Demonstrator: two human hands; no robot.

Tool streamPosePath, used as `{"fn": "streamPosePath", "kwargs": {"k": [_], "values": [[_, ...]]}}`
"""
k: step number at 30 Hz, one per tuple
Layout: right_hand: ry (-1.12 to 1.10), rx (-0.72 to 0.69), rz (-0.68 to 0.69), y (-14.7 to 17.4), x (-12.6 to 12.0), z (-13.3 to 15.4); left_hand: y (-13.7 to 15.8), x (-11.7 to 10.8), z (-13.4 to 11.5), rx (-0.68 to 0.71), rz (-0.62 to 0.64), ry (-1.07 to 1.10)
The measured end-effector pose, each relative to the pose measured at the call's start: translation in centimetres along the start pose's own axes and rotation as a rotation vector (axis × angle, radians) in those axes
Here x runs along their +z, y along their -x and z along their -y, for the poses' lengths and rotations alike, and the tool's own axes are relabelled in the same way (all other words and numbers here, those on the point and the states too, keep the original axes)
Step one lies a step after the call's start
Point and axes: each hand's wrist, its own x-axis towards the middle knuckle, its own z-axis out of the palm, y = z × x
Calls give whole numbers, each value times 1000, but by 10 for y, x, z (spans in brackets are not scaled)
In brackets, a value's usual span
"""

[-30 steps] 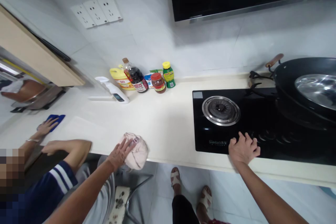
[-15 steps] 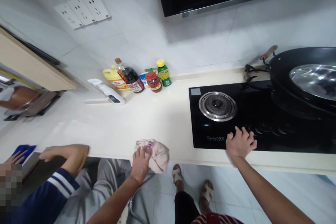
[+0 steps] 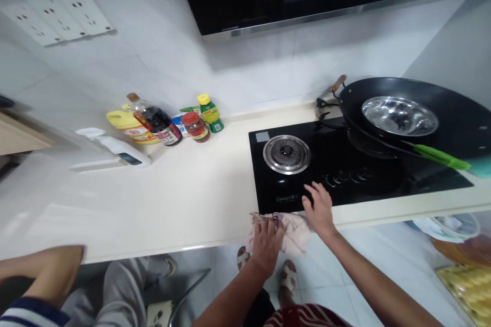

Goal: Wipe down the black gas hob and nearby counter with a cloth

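Note:
Under my left hand [image 3: 265, 245] lies a crumpled pale pink cloth [image 3: 297, 232], pressed against the counter's front edge just below the stove's left front corner. My fingers curl over the cloth, and part of it hangs past the edge. To its right, my right hand [image 3: 319, 209] is over the front rim of the black glass stove [image 3: 307, 191], fingers apart and holding nothing. Whether its fingertips touch the glass I cannot tell. A round metal burner [image 3: 287, 154] sits behind both hands.
A black wok [image 3: 353, 99] holding a steel bowl [image 3: 399, 115] stands on the stove's right side, with a green handle [image 3: 441, 157] sticking out. Bottles, a red-lidded jar [image 3: 195, 127] and a white spray bottle [image 3: 123, 150] line the wall. Another person's arm [image 3: 57, 271] rests at the left.
My left hand has moved right along the counter edge with the cloth, up to the stove. The view has shifted right. My right hand is now close beside the cloth.

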Motion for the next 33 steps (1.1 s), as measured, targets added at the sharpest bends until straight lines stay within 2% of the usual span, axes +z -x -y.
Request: {"fn": "streamPosePath", "kwargs": {"k": [2,4,7,10,13,16,18,21,23,29,33], "values": [[-87,-213,120,31,-4,12,-1,-4,2,2,-5,46],[-84,-375,307,61,1,25,1,-9,11,23,-12,101],[59,-496,461,88,22,39,13,-23,37,96,-22,208],[202,-505,493,92,45,53,28,-42,81,111,-47,298],[292,-542,510,89,63,74,30,-55,136,-24,-129,313],[286,-661,494,86,76,90,17,-51,180,-171,-189,271],[254,-748,462,83,80,89,9,-43,195,-238,-181,232],[242,-801,387,76,75,68,8,-36,199,-292,-125,180],[261,-782,371,70,61,45,13,-35,196,-317,-95,155],[298,-572,489,42,-18,-41,18,-37,192,-361,-59,124],[375,-456,461,28,-64,-97,16,-35,194,-371,-49,121]]}}
